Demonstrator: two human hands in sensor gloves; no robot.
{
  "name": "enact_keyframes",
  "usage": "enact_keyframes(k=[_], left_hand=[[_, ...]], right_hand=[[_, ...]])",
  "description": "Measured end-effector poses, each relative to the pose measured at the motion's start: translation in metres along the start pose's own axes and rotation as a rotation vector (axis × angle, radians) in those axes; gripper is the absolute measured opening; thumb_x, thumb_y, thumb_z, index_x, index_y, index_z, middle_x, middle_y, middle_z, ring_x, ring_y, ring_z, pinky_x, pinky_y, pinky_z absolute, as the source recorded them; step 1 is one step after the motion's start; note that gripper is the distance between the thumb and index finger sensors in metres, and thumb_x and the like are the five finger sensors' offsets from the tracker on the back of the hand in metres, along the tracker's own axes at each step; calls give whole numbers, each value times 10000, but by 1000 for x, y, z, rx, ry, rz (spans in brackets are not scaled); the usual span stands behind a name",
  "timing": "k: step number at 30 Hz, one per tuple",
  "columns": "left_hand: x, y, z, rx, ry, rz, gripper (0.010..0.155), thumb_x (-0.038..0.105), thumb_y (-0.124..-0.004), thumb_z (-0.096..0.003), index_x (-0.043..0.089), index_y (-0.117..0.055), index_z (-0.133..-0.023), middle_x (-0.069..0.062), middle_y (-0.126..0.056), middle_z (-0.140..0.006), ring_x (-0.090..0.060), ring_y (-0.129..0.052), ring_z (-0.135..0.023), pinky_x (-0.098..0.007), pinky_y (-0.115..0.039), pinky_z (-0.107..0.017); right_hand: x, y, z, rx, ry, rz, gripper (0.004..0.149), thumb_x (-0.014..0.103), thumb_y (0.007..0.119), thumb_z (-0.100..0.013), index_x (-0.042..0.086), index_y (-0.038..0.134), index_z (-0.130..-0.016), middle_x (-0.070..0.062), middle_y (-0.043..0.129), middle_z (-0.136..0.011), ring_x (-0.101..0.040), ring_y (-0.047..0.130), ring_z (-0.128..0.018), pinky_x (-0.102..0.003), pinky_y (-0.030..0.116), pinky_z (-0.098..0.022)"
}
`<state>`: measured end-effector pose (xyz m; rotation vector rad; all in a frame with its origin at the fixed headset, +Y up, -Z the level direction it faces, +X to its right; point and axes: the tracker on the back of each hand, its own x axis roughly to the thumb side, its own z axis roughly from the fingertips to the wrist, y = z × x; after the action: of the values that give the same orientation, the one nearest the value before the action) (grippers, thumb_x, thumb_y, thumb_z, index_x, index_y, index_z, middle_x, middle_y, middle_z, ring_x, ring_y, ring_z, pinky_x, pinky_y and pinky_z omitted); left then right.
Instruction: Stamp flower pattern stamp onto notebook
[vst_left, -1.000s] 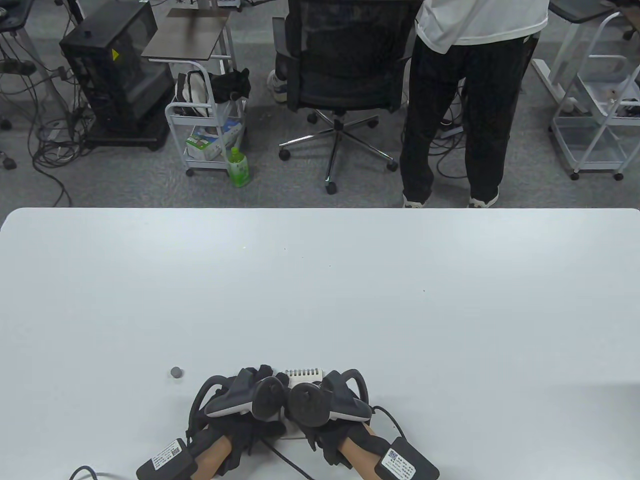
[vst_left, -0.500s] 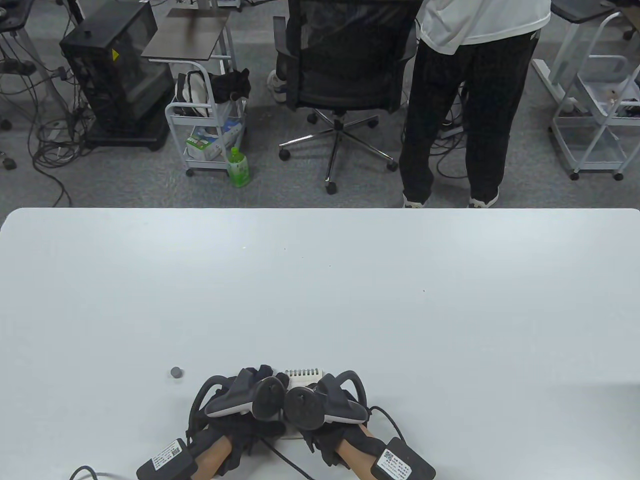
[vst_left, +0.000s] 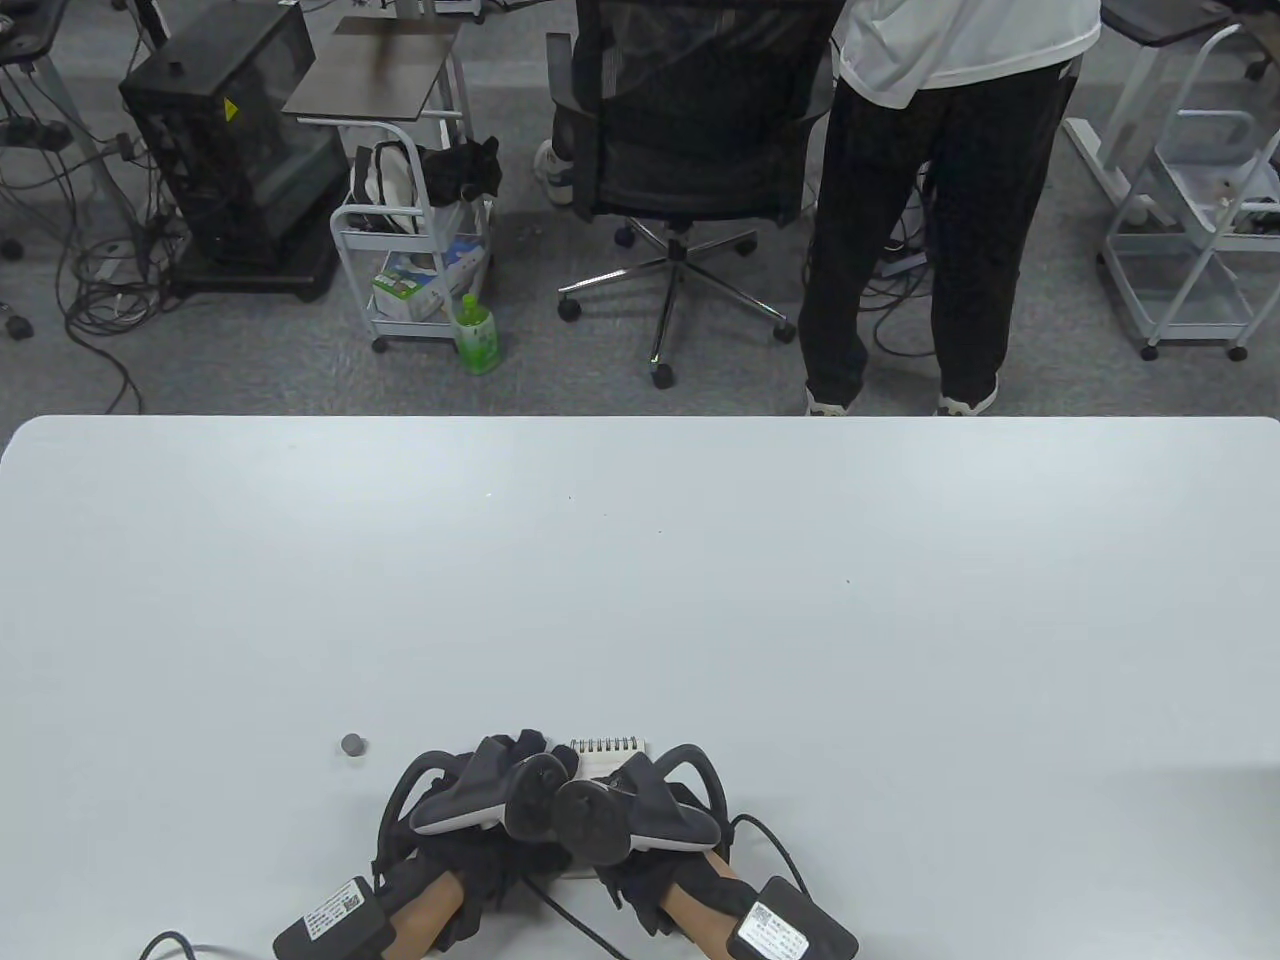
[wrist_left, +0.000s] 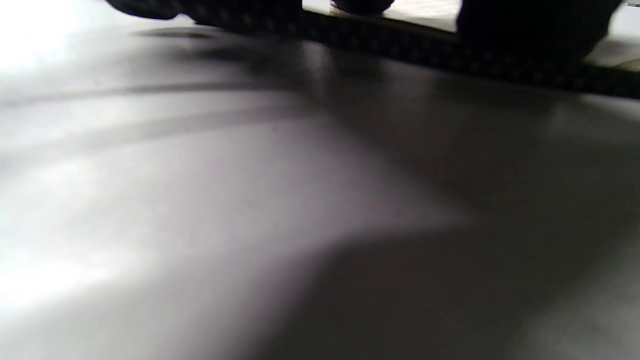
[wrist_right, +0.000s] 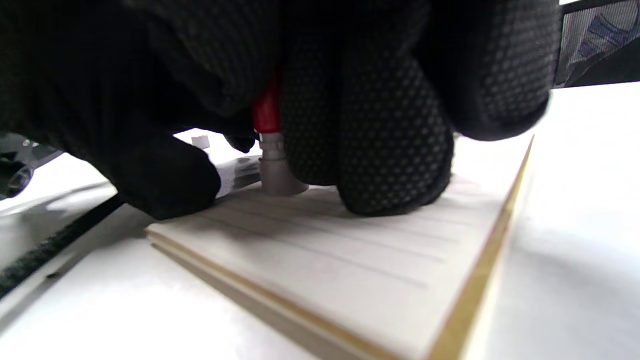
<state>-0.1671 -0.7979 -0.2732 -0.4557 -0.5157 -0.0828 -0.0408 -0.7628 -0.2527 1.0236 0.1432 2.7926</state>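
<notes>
Right now both hands sit at 6 o'clock on the white surface (vst_left: 700, 600), trackers nearly touching. Right hand (vst_left: 640, 815) is closed around the flower pattern stamp (wrist_right: 267, 145): right wrist view shows a red barrel with a pale grey base, gloved fingers (wrist_right: 390, 125) wrapped tight on both sides, base planted upright on the lined page of the notebook (wrist_right: 360, 265). One fingertip also rests on the page just beside the stamp base. Notebook lies flat on the surface, spiral binding at its 12 o'clock edge; in the table view only that top strip of the notebook (vst_left: 610, 752) shows, the rest is under the hands. Left hand (vst_left: 490, 800) is at 9 o'clock of the right one, over the notebook's left side; can't tell how far open it is or whether it touches the page — the tracker hides the fingers from above, and the left wrist view is a blurred, shadowed stretch of surface with dark glove shapes along the top edge. Small dark round cap (vst_left: 351, 744) sits alone at 9 o'clock of the hands, well apart from the notebook. Past the 12 o'clock edge of the surface: an office chair (vst_left: 690, 130) and a person standing (vst_left: 940, 200).
</notes>
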Motion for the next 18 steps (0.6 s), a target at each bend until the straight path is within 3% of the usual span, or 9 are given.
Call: enact_keyframes(k=[18], left_hand=[[0, -1, 0, -4, -1, -9, 893, 627, -658, -361, 224, -301, -1073, -185, -258, -1123, -484, -349, -988, -652, -428, -663]], right_hand=[[-1, 4, -1, 4, 5, -23, 464, 253, 813, -404, 146, 819, -856, -205, 923, -634, -335, 1054, -413, -493, 852, -406]])
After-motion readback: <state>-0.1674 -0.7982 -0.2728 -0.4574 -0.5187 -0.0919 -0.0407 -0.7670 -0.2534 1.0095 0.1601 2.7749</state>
